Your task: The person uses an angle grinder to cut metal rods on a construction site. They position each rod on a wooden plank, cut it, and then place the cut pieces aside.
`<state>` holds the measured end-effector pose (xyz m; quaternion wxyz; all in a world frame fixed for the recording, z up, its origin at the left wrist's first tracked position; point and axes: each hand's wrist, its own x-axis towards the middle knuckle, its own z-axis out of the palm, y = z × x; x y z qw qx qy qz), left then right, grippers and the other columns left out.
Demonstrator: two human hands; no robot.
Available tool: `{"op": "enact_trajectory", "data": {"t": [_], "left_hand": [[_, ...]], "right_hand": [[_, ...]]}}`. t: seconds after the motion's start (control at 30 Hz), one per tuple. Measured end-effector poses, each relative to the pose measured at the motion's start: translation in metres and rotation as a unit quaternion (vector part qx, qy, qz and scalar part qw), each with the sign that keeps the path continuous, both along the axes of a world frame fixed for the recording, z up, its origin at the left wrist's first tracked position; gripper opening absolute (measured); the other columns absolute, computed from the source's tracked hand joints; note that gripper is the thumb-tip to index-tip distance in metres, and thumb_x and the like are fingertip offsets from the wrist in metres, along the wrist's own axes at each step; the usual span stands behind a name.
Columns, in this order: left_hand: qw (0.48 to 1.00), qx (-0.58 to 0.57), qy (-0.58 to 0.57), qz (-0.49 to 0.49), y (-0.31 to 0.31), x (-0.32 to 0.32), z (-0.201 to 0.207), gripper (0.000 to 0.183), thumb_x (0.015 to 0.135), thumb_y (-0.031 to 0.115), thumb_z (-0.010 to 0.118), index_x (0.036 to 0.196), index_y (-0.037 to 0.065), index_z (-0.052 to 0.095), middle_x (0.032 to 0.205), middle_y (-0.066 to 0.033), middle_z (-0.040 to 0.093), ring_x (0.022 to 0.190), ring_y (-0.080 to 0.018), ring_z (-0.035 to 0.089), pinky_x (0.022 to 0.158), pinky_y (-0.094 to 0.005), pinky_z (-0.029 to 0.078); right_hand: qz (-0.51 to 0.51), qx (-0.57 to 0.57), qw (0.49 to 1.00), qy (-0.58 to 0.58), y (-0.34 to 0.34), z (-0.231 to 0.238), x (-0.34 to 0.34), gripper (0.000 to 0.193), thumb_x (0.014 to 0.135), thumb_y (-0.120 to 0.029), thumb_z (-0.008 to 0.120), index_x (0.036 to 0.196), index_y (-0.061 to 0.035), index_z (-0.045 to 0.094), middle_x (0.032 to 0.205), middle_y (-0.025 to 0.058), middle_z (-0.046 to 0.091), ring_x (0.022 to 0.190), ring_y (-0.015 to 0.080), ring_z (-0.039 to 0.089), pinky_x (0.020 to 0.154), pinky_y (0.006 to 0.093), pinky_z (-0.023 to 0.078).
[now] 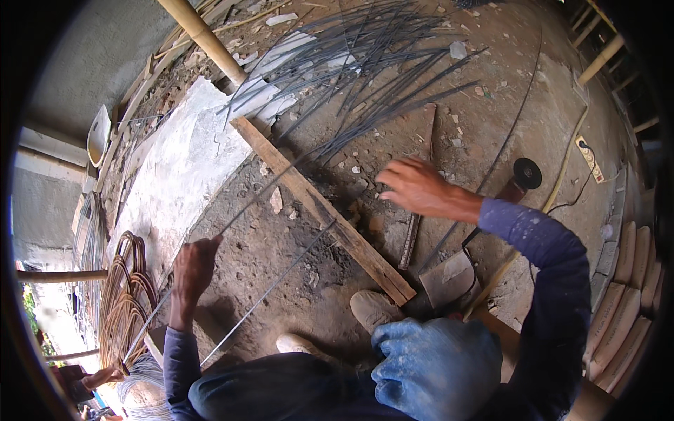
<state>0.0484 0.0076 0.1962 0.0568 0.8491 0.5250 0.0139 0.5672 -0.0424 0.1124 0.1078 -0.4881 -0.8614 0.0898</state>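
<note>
Dusty ground carries a large fan of cut steel rods beyond the plank, so much cutting looks done. Left hand clamps one long rod laid across the plank, uncut; right hand hovers open above the plank, near the angle grinder.

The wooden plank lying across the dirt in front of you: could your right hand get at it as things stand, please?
Probably yes. The right hand is open, holds nothing, and hovers just beyond the wooden plank, with only bare dirt and small stones between them. The left hand is busy holding a thin steel rod.
</note>
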Motion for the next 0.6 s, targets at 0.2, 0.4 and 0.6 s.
{"op": "enact_trajectory", "data": {"t": [0.2, 0.4, 0.6], "left_hand": [[0.992, -0.103, 0.068, -0.013, -0.031, 0.072, 0.004, 0.040, 0.106, 0.037, 0.073, 0.081, 0.006, 0.071, 0.075, -0.0188, 0.070, 0.061, -0.0369, 0.067, 0.056, -0.0502, 0.049], [0.986, 0.080, 0.049, -0.140, -0.016, 0.096, 0.035, 0.044, 0.088, 0.038, 0.087, 0.123, 0.013, 0.074, 0.126, -0.0163, 0.070, 0.117, -0.0347, 0.070, 0.097, -0.0511, 0.055], [0.984, 0.023, -0.112, -0.135, -0.015, 0.078, 0.023, 0.077, 0.084, 0.037, 0.090, 0.152, 0.017, 0.062, 0.155, -0.0161, 0.055, 0.142, -0.0386, 0.055, 0.117, -0.0561, 0.048]], "right_hand": [[0.091, 0.046, 0.971, 0.218, 0.019, -0.018, -0.172, 0.048, 0.106, -0.040, 0.073, 0.135, -0.0024, 0.067, 0.116, 0.0182, 0.071, 0.109, 0.0304, 0.070, 0.091, 0.0468, 0.061], [0.041, -0.223, 0.887, 0.402, 0.012, -0.030, -0.210, 0.028, 0.110, -0.029, 0.071, 0.100, -0.0024, 0.074, 0.073, 0.0058, 0.065, 0.063, 0.0196, 0.061, 0.058, 0.0392, 0.047], [-0.153, -0.164, 0.803, 0.553, 0.032, -0.041, -0.181, 0.028, 0.112, -0.033, 0.068, 0.101, -0.0072, 0.072, 0.074, -0.0101, 0.053, 0.062, 0.0023, 0.046, 0.051, 0.0269, 0.035]]}}
